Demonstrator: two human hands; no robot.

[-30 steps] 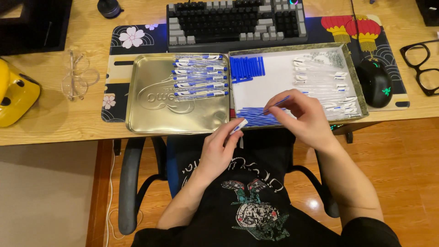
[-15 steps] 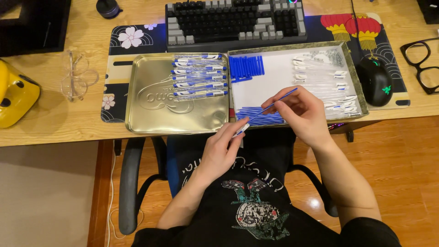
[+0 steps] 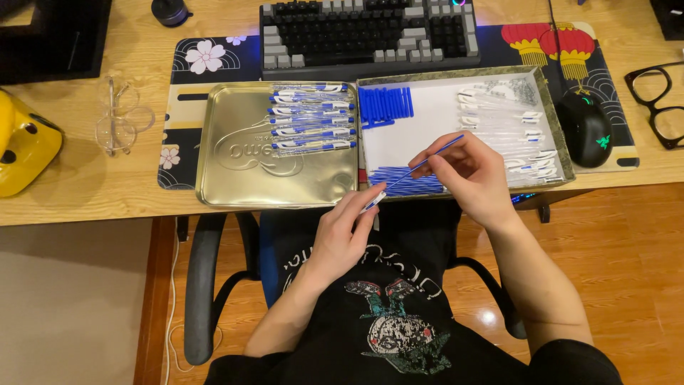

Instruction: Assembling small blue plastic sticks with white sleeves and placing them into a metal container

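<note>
My left hand [image 3: 342, 235] pinches a small white pen part [image 3: 373, 202] at the desk's front edge. My right hand [image 3: 470, 175] holds a thin blue refill [image 3: 427, 161] slanted down toward that part. Both hover over the front of a white-lined tray [image 3: 556, 128] holding blue caps [image 3: 385, 104], a heap of blue refills [image 3: 406, 184] and clear pen barrels [image 3: 513, 121]. To its left, a gold tin lid [image 3: 242, 171] carries a row of assembled blue and white pens [image 3: 310, 117].
A keyboard [image 3: 367, 32] lies behind the tray on a patterned desk mat [image 3: 206, 60]. A black mouse [image 3: 586, 128] and black glasses [image 3: 655, 107] are at the right. Clear glasses [image 3: 117, 117] and a yellow object [image 3: 21, 142] sit at the left.
My right hand lifted the blue refill from the heap and tilted it toward the white part in my left hand, which moved slightly right.
</note>
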